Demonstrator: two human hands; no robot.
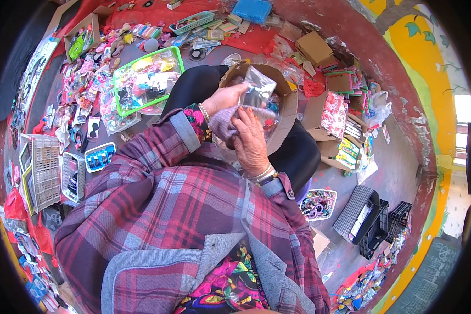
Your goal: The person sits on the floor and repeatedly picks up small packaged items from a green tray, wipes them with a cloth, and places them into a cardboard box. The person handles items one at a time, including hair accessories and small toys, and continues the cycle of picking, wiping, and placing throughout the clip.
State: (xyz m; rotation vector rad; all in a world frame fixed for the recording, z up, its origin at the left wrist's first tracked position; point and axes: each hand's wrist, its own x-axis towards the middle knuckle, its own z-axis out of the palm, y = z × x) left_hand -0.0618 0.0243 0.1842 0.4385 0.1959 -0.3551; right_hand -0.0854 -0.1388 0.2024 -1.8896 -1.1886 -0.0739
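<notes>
both hands (240, 123) close on a clear plastic packet (257, 88) over a cardboard box (288, 112), left hand (222, 99) pinching, right hand (250, 141) gripping, mid-sorting.

Both hands, left (222, 98) and right (250, 141), grip a clear plastic bag (257, 89) over a cardboard box (287, 112).

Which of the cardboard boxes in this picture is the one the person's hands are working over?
The open cardboard box on the person's lap: both the left hand and right hand hold a clear plastic bag above it. The other boxes sit apart on the ground.
</notes>
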